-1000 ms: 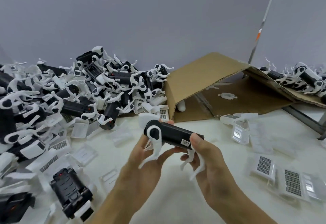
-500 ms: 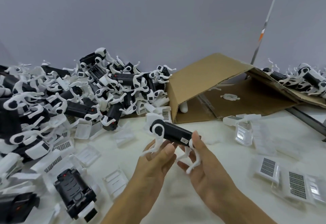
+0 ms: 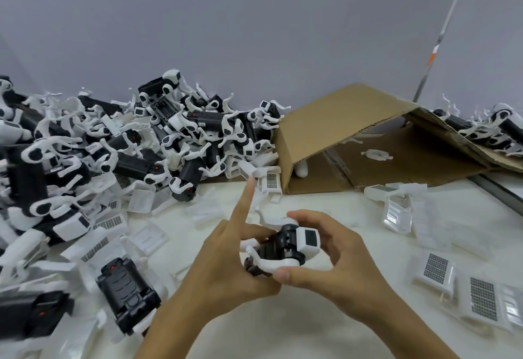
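Your right hand (image 3: 342, 268) curls round the little black-and-white toy dog (image 3: 285, 251) just above the table (image 3: 283, 330), and your left hand (image 3: 226, 271) holds it too, one finger sticking straight up

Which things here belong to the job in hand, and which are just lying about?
In hand: toy robot dog, gripped by left hand and right hand.
Lying about: heap of robot dogs, cardboard box, clear plastic trays, legless black body.
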### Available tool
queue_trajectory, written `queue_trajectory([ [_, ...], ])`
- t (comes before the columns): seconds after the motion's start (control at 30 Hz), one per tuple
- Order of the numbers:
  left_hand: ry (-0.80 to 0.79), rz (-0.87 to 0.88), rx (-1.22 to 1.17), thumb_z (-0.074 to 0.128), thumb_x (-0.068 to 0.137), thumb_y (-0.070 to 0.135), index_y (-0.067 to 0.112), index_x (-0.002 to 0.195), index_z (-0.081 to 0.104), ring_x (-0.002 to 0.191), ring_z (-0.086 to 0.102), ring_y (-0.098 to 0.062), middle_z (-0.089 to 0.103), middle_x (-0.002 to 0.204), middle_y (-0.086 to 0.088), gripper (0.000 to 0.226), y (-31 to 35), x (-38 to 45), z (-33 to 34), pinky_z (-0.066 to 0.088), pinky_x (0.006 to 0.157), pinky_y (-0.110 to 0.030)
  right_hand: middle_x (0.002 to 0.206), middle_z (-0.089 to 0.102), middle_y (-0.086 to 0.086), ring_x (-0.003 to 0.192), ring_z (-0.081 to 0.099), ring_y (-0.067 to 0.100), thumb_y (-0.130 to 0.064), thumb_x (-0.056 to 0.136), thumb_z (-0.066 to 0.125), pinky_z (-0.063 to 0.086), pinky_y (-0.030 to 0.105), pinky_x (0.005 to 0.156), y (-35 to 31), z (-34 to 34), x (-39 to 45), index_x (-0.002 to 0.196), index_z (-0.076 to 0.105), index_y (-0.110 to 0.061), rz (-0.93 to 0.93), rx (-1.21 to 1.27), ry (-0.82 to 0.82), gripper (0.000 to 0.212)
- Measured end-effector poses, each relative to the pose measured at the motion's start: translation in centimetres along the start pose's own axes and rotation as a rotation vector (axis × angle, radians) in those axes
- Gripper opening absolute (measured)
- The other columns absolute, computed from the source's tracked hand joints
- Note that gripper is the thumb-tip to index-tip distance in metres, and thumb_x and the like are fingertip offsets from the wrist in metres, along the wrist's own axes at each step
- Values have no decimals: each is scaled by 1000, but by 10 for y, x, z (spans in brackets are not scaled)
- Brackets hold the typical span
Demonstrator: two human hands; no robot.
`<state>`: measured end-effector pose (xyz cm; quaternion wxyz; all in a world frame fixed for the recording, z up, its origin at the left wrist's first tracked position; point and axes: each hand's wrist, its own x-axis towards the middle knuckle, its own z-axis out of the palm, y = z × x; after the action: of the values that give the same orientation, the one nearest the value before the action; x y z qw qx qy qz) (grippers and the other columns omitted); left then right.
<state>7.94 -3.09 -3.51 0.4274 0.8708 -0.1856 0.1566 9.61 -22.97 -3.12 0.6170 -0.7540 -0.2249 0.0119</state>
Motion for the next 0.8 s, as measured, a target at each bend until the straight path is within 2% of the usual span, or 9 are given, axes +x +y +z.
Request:
queue_trajectory([
  [0.17,36,5,-62,77,63,44,59,152,-1,109,66,-15,69,112,30,119,8,-2,5,51,97,-42,108,70,-24,108,64,0,-55,45,90,48,7,84,-4,-1,-3,110,67,-48,-29,-29,142,69],
  [0.33,105,56,153,69,65,60,55,154,2,112,50,4,64,106,37,112,9,-5,12,40,93,-15,103,69,-30,105,62,-7,-57,48,94,46,4,80,-4,4,-3,106,67,-44,47,-4,185,65],
  [0.4,191,127,328,76,58,69,37,152,22,116,37,16,61,104,27,113,9,-1,17,41,96,-26,99,70,-30,100,63,-10,-65,46,87,48,4,75,-5,4,-3,103,68,-46,55,24,275,64],
  [0.43,248,167,414,83,51,69,26,143,31,115,36,13,56,107,20,114,10,1,19,43,94,-36,97,72,-28,97,64,-9,-66,46,85,51,6,72,-4,4,-2,103,69,-45,72,78,323,63],
  [0.47,300,215,487,92,45,62,20,132,37,112,41,0,52,108,12,112,10,3,22,41,92,-42,95,73,-24,94,67,-6,-66,46,84,52,10,69,-4,3,-1,102,70,-41,91,146,368,62],
  [0.53,374,308,596,101,41,38,18,114,40,101,44,-21,48,108,3,98,9,6,26,35,87,-41,90,76,-14,88,70,3,-65,49,79,53,16,70,-3,1,3,96,74,-32,139,272,428,58],
  [0.6,427,347,618,99,51,20,18,105,44,92,49,-24,56,100,0,77,9,7,25,37,82,-39,88,77,-8,90,71,9,-68,54,72,54,17,70,-4,2,6,90,78,-36,169,317,418,48],
  [0.7,472,283,428,91,65,12,16,102,60,78,56,-22,60,89,1,49,9,5,19,47,74,-34,94,78,-9,94,73,11,-79,67,61,57,17,67,-11,3,6,89,77,-49,81,322,354,41],
  [0.8,476,19,-155,85,66,21,31,114,58,75,60,-19,57,86,3,56,15,5,14,51,71,-27,108,77,-8,105,70,13,-89,71,53,56,29,72,-12,0,4,106,74,-49,-20,283,302,57],
])
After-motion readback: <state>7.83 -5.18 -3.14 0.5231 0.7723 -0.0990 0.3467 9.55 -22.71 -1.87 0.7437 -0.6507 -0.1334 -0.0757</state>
